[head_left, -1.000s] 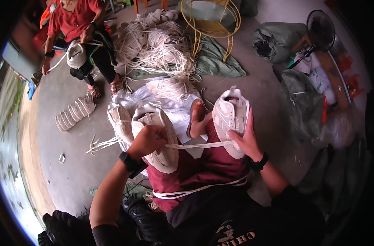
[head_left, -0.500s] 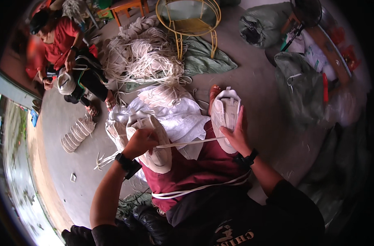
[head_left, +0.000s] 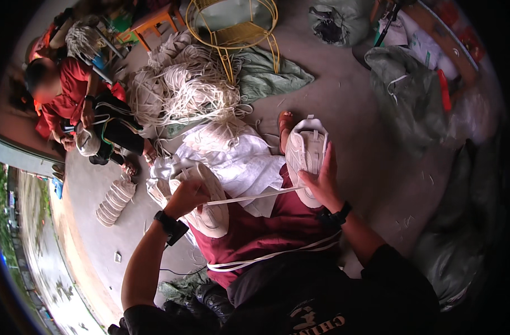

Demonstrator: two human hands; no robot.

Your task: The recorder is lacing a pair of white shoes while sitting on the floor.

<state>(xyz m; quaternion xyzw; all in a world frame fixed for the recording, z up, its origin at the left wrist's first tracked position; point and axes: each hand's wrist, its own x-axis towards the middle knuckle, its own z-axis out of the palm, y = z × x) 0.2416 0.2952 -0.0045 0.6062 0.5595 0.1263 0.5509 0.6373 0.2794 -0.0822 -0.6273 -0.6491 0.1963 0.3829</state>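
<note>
In my right hand (head_left: 323, 183) is a cream shoe upper (head_left: 306, 152), held upright with the thumb on its near part and the fingers along its right side. A pale flat lace (head_left: 249, 198) stretches taut from this upper across to my left hand (head_left: 187, 199). My left hand is closed on the lace, its fingertips partly hidden. It sits over a second cream shoe upper (head_left: 215, 222), which lies on my dark red-clad lap (head_left: 249, 223). Part of another pale upper (head_left: 156, 191) shows just left of it. Loose white laces (head_left: 272, 258) lie across my waist.
Beyond my knees lie a white cloth sheet (head_left: 249, 162) and a large heap of strung pale uppers (head_left: 182, 84). A yellow round-framed stand (head_left: 232, 42) is behind. At left sits a person in red (head_left: 73, 89) near a stacked bundle (head_left: 116, 201). Green sacks (head_left: 400, 95) stand right.
My left hand has moved slightly left and down, with the lace still taut. The whole view has shifted a little. My right hand keeps its hold on the upper.
</note>
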